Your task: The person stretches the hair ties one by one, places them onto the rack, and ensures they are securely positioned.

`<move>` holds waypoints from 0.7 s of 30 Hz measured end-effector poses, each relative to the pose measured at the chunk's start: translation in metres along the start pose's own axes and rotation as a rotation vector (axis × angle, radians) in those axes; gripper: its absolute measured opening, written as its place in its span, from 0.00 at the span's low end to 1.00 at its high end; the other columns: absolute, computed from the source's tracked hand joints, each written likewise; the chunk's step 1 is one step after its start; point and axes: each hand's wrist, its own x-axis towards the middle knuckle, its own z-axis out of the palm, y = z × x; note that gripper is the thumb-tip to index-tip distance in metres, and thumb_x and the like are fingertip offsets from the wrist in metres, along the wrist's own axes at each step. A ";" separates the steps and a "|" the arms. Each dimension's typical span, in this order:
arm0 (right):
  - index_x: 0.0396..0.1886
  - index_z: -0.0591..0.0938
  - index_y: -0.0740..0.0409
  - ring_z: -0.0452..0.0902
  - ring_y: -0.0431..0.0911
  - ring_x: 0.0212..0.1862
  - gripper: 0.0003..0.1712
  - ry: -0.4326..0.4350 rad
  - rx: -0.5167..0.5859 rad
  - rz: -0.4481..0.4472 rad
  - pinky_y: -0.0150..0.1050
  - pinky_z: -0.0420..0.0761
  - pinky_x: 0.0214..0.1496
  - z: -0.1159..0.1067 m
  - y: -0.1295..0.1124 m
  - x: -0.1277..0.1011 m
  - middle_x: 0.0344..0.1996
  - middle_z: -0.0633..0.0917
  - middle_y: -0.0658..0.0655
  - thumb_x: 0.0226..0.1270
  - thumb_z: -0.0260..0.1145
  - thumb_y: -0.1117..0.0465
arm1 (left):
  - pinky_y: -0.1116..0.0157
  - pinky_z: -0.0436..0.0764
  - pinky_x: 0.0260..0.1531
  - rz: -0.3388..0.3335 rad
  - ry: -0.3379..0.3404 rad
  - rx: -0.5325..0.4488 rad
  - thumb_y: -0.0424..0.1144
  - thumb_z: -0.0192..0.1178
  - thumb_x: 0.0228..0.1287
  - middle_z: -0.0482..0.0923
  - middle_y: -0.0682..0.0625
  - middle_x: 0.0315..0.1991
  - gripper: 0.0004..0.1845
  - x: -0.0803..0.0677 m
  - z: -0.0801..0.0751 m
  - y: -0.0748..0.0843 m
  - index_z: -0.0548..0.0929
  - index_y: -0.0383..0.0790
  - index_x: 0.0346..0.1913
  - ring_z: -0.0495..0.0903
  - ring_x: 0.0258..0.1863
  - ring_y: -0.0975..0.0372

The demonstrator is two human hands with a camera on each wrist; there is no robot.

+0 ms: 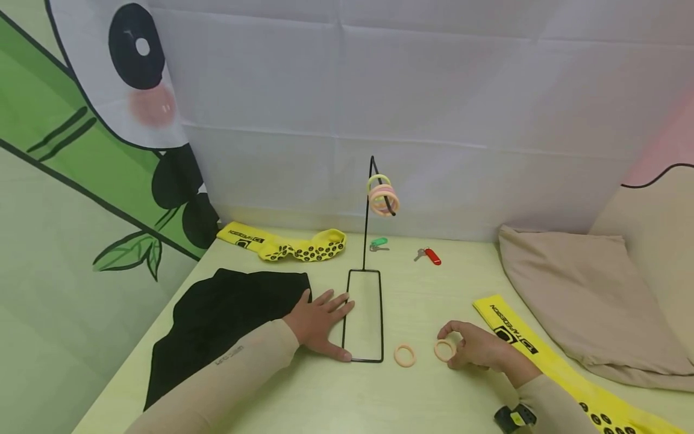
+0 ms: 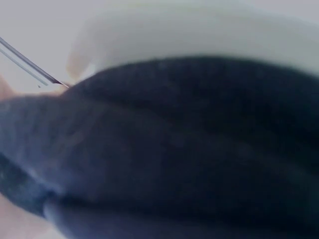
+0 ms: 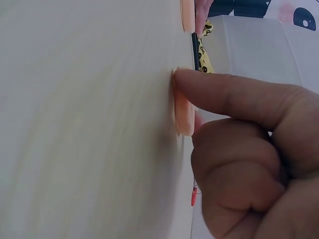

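A black wire stand (image 1: 382, 319) has a rectangular base on the table and a tall post with a slanting arm. Several pastel rings (image 1: 372, 198), pink, yellow and orange, hang on that arm. My left hand (image 1: 320, 322) lies with spread fingers across the left side of the base, thumb at its front corner. To the right, my right hand (image 1: 477, 346) pinches a light orange ring (image 3: 185, 114) between thumb and fingers, low at the tabletop. Another orange ring (image 1: 397, 357) lies flat between that hand and the base. Dark cloth fills most of the left wrist view.
Black cloth (image 1: 233, 319) lies under my left forearm. A yellow printed band (image 1: 303, 248) sits at the back left, and another yellow strip (image 1: 520, 337) runs beneath my right arm. Keys with a green tag (image 1: 379, 242) and a red tag (image 1: 432, 256) lie behind. Beige fabric (image 1: 585, 295) is at right.
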 end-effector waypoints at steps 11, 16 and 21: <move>0.39 0.77 0.59 0.54 0.38 0.11 0.15 0.079 -0.020 -0.030 0.28 0.57 0.13 0.007 0.001 0.001 0.12 0.67 0.48 0.50 0.69 0.69 | 0.39 0.49 0.64 -0.004 -0.007 -0.005 0.82 0.46 0.40 0.43 0.57 0.75 0.57 0.001 -0.001 0.001 0.48 0.57 0.73 0.44 0.74 0.54; 0.36 0.78 0.59 0.60 0.40 0.16 0.14 0.143 -0.048 0.019 0.31 0.61 0.17 0.010 -0.002 0.002 0.17 0.72 0.52 0.47 0.71 0.69 | 0.39 0.49 0.64 -0.001 -0.003 0.003 0.82 0.46 0.40 0.43 0.57 0.75 0.57 0.002 0.000 0.001 0.48 0.57 0.73 0.44 0.74 0.54; 0.35 0.77 0.59 0.66 0.43 0.22 0.18 0.146 -0.091 0.018 0.35 0.66 0.23 0.010 -0.002 0.000 0.20 0.73 0.53 0.42 0.74 0.70 | 0.39 0.50 0.64 0.004 0.003 -0.002 0.82 0.46 0.41 0.44 0.57 0.75 0.57 0.002 -0.001 0.002 0.48 0.56 0.73 0.44 0.74 0.53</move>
